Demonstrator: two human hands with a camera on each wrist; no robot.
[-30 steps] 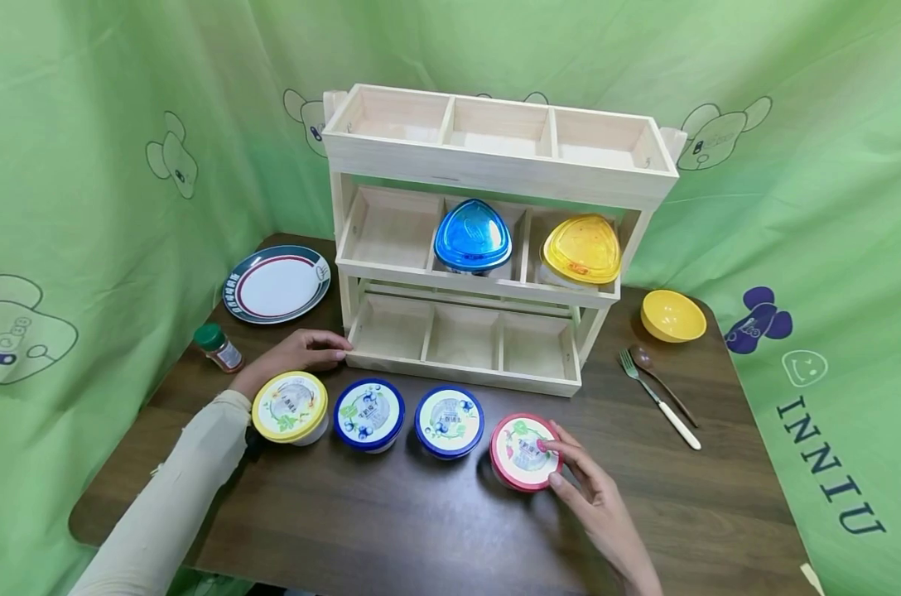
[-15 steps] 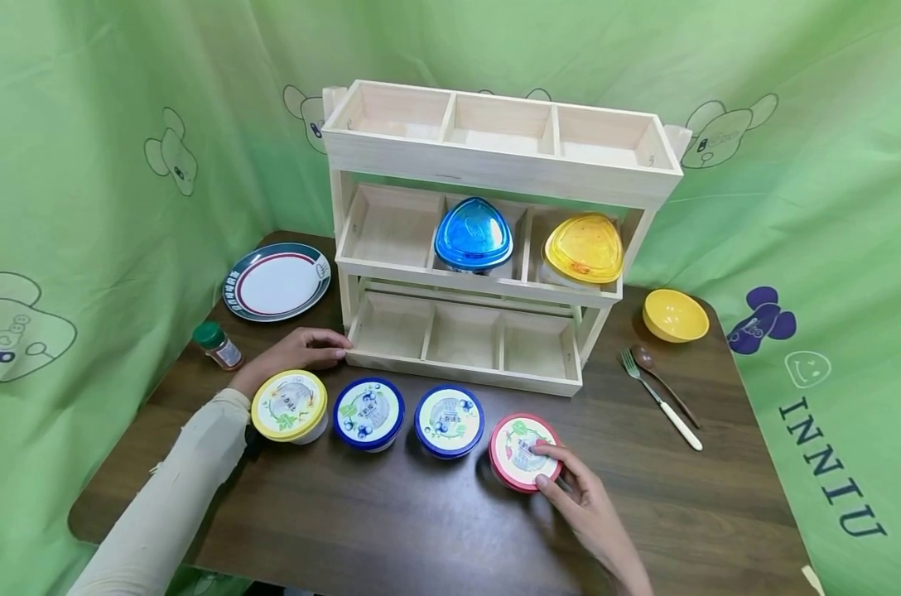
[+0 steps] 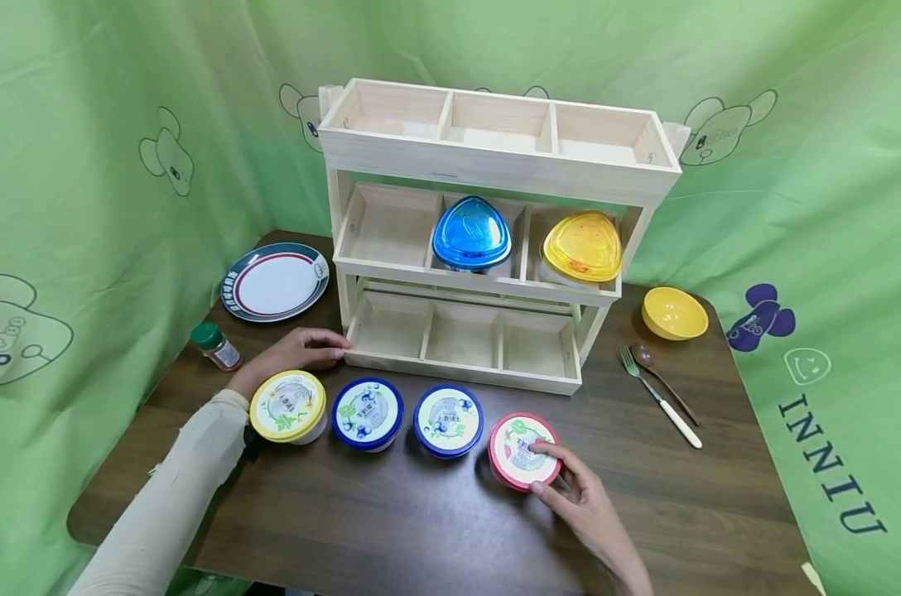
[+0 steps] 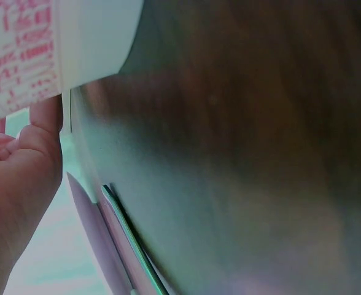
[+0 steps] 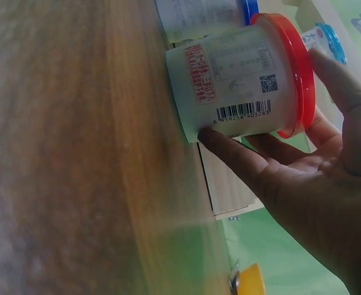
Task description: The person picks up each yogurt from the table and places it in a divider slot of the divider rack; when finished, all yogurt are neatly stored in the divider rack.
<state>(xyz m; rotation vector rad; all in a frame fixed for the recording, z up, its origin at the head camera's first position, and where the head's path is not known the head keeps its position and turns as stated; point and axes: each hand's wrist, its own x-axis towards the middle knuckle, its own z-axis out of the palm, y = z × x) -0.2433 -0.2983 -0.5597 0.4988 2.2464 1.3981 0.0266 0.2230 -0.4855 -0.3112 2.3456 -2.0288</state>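
My right hand (image 3: 588,501) holds a round tub with a red-rimmed lid (image 3: 521,454), one finger lying on top of the lid and the thumb at its side. The right wrist view shows the tub's white wall and barcode (image 5: 244,110), with fingers around the lower side and lid. My left hand (image 3: 301,354) touches the front left corner of the wooden rack's bottom tray (image 3: 461,374). A yellow-lidded tub (image 3: 290,405) stands beside the left wrist. Two blue-lidded tubs, one left (image 3: 367,414) and one right (image 3: 448,420), stand between the hands.
On the rack's middle tier sit a blue triangular-lidded container (image 3: 471,233) and a yellow one (image 3: 582,247). To the left are a plate (image 3: 275,283) and a green-capped jar (image 3: 216,347). A yellow bowl (image 3: 674,314), fork (image 3: 662,399) and brown spoon (image 3: 667,385) lie right.
My right hand has shifted slightly left and closer around the red-lidded tub, its finger further over the lid. The tub stays about where it was. My left hand has not moved.
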